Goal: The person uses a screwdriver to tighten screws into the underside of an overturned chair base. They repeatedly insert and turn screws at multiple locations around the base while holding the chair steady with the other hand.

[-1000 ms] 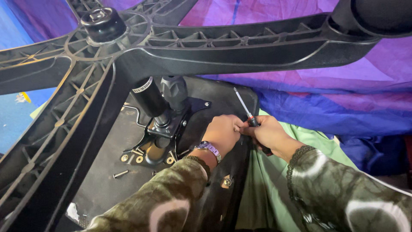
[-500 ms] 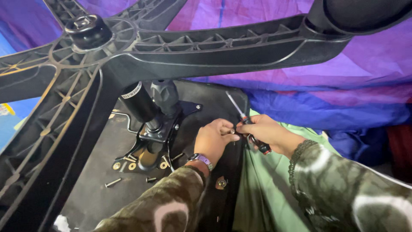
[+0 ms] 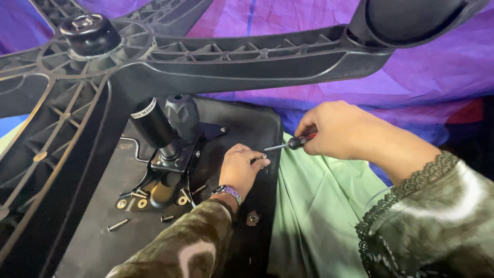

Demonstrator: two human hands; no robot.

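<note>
**Screwdriver tip meets the edge of an upturned chair seat**

The right hand (image 3: 342,129) is wrapped around a screwdriver (image 3: 290,143), its fingers closed on the dark and red handle so that the thin metal shaft points from the fingertips toward the left hand. The left hand (image 3: 241,170) rests on the black seat underside (image 3: 103,226), its fingers curled narrow and pinched together just where the shaft's tip arrives; whether they grip a small screw there cannot be told. That pinch looks like a way to steady the tip at the seat's edge.

Beyond the left knuckles stands the metal tilt mechanism (image 3: 172,154) with its black knob (image 3: 181,114) and gas cylinder (image 3: 152,123). Loose screws (image 3: 118,224) lie on the seat on the wrist side of the left hand, within easy reach. Above both hands spans the black star-shaped chair base (image 3: 247,59). Under the right forearm lies green cloth (image 3: 319,216), with purple sheeting (image 3: 437,77) behind.
</note>
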